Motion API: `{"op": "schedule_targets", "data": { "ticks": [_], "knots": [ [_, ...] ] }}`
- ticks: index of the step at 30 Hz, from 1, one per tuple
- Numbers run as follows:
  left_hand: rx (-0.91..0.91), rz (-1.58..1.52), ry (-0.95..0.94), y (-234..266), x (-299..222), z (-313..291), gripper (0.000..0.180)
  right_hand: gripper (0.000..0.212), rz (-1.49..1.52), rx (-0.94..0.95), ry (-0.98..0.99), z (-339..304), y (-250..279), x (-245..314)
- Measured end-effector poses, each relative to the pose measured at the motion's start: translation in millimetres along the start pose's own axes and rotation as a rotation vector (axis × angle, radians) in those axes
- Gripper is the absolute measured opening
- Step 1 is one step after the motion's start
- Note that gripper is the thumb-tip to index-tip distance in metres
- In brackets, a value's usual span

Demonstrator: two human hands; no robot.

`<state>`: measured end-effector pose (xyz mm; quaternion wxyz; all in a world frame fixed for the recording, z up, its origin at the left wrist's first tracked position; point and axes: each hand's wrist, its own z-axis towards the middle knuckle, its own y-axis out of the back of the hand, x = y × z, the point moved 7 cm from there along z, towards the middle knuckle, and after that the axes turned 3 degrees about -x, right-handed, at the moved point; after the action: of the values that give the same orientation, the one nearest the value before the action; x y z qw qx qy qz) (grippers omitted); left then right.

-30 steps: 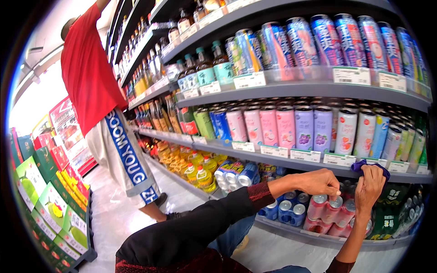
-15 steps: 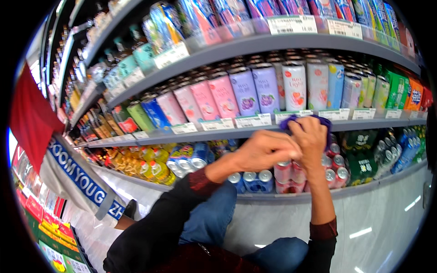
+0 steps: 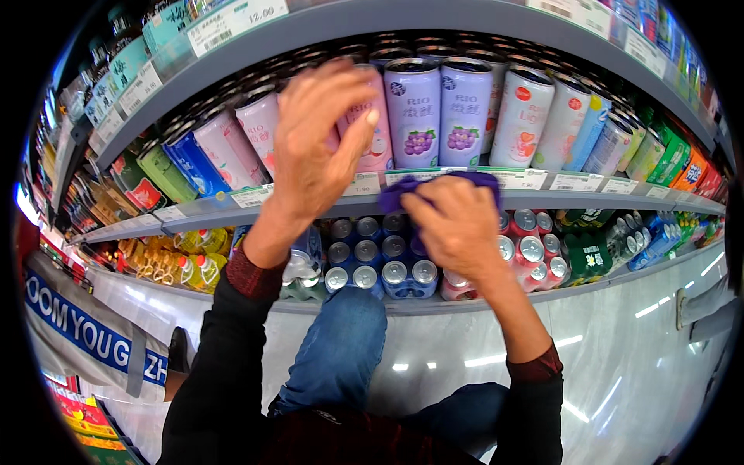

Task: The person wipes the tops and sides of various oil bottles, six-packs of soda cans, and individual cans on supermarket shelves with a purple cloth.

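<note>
My right hand (image 3: 459, 229) grips a bunched purple cloth (image 3: 400, 194) and presses it to the front edge of the middle shelf (image 3: 341, 206), over the price-label strip. My left hand (image 3: 310, 155) is raised before the pink cans (image 3: 377, 124), thumb apart from the fingers, which are smeared by motion. Nothing shows in it; whether it touches a can is hidden. Right of it stand two purple cans with grapes, a nearer one (image 3: 413, 116) and its neighbour (image 3: 465, 116). A white can (image 3: 523, 120) leans at their right in the view.
Above runs another shelf edge (image 3: 434, 17) with price labels. Below are packs of blue cans (image 3: 366, 252), red cans (image 3: 532, 249) and yellow bottles (image 3: 203, 267). A person's leg in grey trousers (image 3: 85, 329) is at the left; another person's leg (image 3: 705, 304) is at the far right.
My right hand and the cloth have moved left along the shelf edge. My left hand has left the right hand's side and risen to the pink cans. The view is closer to the shelf.
</note>
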<state>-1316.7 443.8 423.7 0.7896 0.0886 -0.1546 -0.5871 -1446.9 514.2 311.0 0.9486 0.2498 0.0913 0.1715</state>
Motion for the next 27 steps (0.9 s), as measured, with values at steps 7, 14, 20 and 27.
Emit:
{"op": "schedule_targets", "data": {
  "ticks": [7,14,20,27],
  "knots": [
    [0.213,0.177,-0.035,-6.8,21.8,12.3,0.041,0.029,0.103,-0.042,-0.418,-28.9,64.5,-82.4],
    [0.22,0.162,-0.041,-20.0,28.7,11.0,0.039,0.045,0.775,-0.6,-0.818,27.9,74.5,-78.0],
    [0.356,0.188,-0.081,-18.2,20.8,13.5,0.025,0.059,0.001,-0.281,0.005,84.6,0.1,0.1],
    [0.386,0.253,-0.127,-17.7,20.5,23.4,0.049,0.034,-0.235,-0.034,0.124,37.9,-15.8,14.5]
  ]
}}
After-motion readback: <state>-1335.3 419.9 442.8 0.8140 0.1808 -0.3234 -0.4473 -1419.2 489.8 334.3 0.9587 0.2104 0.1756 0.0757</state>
